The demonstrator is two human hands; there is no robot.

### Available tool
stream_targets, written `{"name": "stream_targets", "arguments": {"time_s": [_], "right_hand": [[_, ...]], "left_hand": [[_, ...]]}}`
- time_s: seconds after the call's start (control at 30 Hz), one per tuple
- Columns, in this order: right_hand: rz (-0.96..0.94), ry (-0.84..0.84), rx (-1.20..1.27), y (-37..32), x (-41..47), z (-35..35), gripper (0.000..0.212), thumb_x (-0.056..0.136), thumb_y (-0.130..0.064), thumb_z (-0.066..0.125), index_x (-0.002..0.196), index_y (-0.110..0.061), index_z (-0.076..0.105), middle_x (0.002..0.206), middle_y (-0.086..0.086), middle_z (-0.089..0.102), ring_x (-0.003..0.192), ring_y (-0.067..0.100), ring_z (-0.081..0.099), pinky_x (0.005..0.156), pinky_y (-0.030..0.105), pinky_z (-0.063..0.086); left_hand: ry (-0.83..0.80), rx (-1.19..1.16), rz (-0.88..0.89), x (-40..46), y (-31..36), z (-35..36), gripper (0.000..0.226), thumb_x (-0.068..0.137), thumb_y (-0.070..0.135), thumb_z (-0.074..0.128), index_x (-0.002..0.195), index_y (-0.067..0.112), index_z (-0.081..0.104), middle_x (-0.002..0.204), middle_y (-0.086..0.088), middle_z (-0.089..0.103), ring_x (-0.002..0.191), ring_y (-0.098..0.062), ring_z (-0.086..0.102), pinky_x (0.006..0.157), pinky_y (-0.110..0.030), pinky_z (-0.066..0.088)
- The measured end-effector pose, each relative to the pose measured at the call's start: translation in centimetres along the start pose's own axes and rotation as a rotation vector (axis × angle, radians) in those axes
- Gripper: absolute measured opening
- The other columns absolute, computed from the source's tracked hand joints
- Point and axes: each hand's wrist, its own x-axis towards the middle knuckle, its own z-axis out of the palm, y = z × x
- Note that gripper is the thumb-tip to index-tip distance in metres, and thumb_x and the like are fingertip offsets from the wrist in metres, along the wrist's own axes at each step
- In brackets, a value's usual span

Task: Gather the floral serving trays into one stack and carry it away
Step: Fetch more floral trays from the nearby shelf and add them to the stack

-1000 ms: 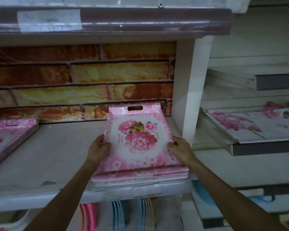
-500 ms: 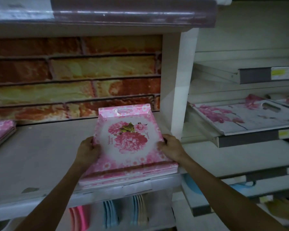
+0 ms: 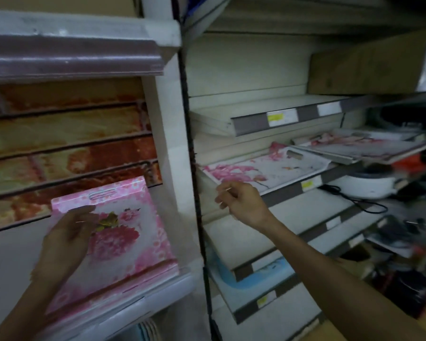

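Trays still in two places, with one hand going for the next one.

Pink tray stack [image 3: 123, 242] sits at the lower left of the frame on its shelf [image 3: 158, 294]; the left hand [image 3: 67, 242] lies over it, fingers loose, but blur hides whether it touches. The right hand [image 3: 241, 203], half open and holding nothing, is near the white flower tray [image 3: 268, 169] at middle right. Next, I think, it must grip that edge and slide it out. More trays [image 3: 369, 146] behind look blurry.
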Motion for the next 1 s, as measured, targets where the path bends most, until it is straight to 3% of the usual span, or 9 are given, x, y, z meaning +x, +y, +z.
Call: {"name": "stream_targets", "arguments": {"time_s": [0.07,0.2,0.3,0.43,0.5,0.63,0.73,0.87,1.0], "right_hand": [[-0.027,0.049,-0.017,0.4,-0.6,-3.6,0.011,0.097,-0.008,0.054,0.099,-0.01,0.065,0.082,0.006,0.073,0.068,0.016,0.069,0.059,0.019,0.052],[-0.062,0.14,-0.049,1.8,-2.0,-10.9,0.014,0.096,-0.01,0.055,0.102,-0.008,0.067,0.086,0.006,0.076,0.072,0.015,0.072,0.065,0.019,0.053],[-0.045,0.198,-0.051,3.6,-2.9,-16.2,0.016,0.096,-0.01,0.053,0.103,-0.009,0.067,0.086,0.004,0.076,0.07,0.01,0.071,0.058,0.015,0.05],[-0.037,0.262,-0.061,6.1,-3.9,-22.9,0.014,0.096,-0.012,0.054,0.1,-0.012,0.067,0.083,0.002,0.076,0.067,0.009,0.07,0.057,0.018,0.048],[-0.033,0.299,-0.084,7.3,-4.3,-26.3,0.015,0.097,-0.012,0.054,0.1,-0.01,0.068,0.083,0.003,0.076,0.068,0.011,0.069,0.058,0.022,0.05],[-0.039,0.375,-0.165,9.2,-5.0,-32.5,0.016,0.098,-0.02,0.055,0.096,-0.013,0.07,0.076,0.003,0.074,0.067,0.015,0.068,0.062,0.03,0.055],[-0.008,0.412,-0.202,10.7,-5.3,-36.6,0.017,0.097,-0.024,0.054,0.096,-0.015,0.068,0.081,0.002,0.075,0.073,0.016,0.07,0.065,0.033,0.055],[0.014,0.464,-0.188,12.0,-5.5,-41.4,0.015,0.099,-0.019,0.053,0.104,-0.013,0.066,0.082,-0.002,0.074,0.069,0.006,0.068,0.058,0.024,0.051],[0.043,0.526,-0.194,13.4,-4.9,-45.8,0.017,0.1,-0.019,0.052,0.107,-0.012,0.067,0.08,-0.005,0.072,0.062,-0.005,0.066,0.052,0.016,0.05]], "left_hand": [[-0.039,-0.045,0.082,-0.8,2.9,2.1,0.02,0.098,0.013,0.051,0.11,0.023,0.062,0.095,-0.007,0.072,0.088,-0.017,0.069,0.076,-0.008,0.046],[-0.129,-0.153,0.159,-2.4,8.0,7.6,0.028,0.099,0.003,0.047,0.101,0.025,0.064,0.089,-0.008,0.071,0.073,0.007,0.065,0.069,-0.011,0.051],[-0.187,-0.194,0.209,-3.2,11.1,12.3,0.039,0.098,0.004,0.049,0.092,0.039,0.066,0.084,0.001,0.073,0.075,-0.001,0.068,0.078,-0.02,0.052],[-0.264,-0.255,0.221,-4.4,14.6,18.8,0.03,0.098,0.011,0.052,0.095,0.037,0.067,0.088,0.005,0.073,0.079,-0.014,0.07,0.076,-0.034,0.055],[-0.309,-0.325,0.211,-5.5,16.8,22.3,0.023,0.098,0.015,0.052,0.097,0.031,0.068,0.087,0.0,0.074,0.08,-0.02,0.07,0.075,-0.031,0.056],[-0.352,-0.495,0.132,-7.7,21.5,28.9,0.023,0.098,0.002,0.047,0.097,0.016,0.066,0.082,-0.005,0.073,0.069,-0.012,0.069,0.065,-0.016,0.056],[-0.411,-0.516,0.156,-8.9,24.4,33.3,0.023,0.098,0.003,0.05,0.097,0.018,0.068,0.084,0.006,0.074,0.075,-0.019,0.07,0.07,-0.029,0.058],[-0.502,-0.493,0.226,-9.5,28.7,38.5,0.024,0.096,0.003,0.053,0.096,0.023,0.067,0.087,-0.002,0.072,0.077,-0.018,0.069,0.077,-0.035,0.054],[-0.545,-0.416,0.393,-9.0,33.1,43.9,0.019,0.092,0.013,0.062,0.099,0.03,0.066,0.091,0.01,0.071,0.084,-0.007,0.066,0.077,-0.017,0.05]]}}
